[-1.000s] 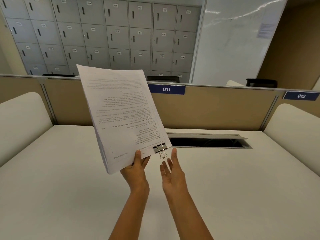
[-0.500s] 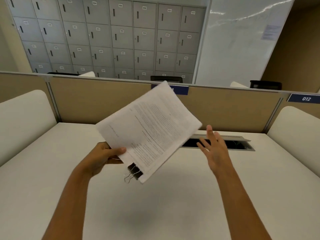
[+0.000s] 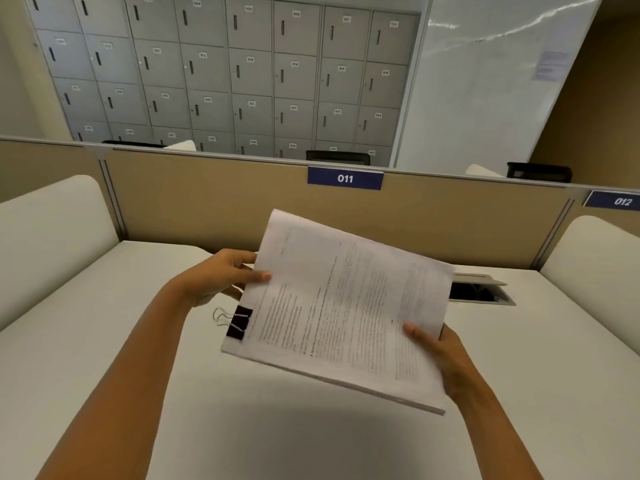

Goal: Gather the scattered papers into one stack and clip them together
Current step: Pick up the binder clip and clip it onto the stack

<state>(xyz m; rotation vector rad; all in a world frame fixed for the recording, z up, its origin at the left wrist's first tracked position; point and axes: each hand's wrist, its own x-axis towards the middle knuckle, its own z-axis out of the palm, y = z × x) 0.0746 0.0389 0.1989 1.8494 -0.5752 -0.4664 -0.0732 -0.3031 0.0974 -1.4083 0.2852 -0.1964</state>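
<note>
White desk point(image 3: 104, 358) spreads beneath us. Our left hand point(image 3: 221, 277) pinches the left edge of the paper stack point(image 3: 346, 306), thumb on top and fingers curled underneath. Just below that grip a black binder clip point(image 3: 239, 322) bites the same edge, its wire handles pointing left. We hold the stack tilted above the desk, printed side up, clear of the surface. Our right hand point(image 3: 441, 351) grips its right edge, thumb pressed on the top sheet. Further right an open cable hatch point(image 3: 481, 292) is set in the desk, and a blue 012 label point(image 3: 620, 201) sits on the partition.
</note>
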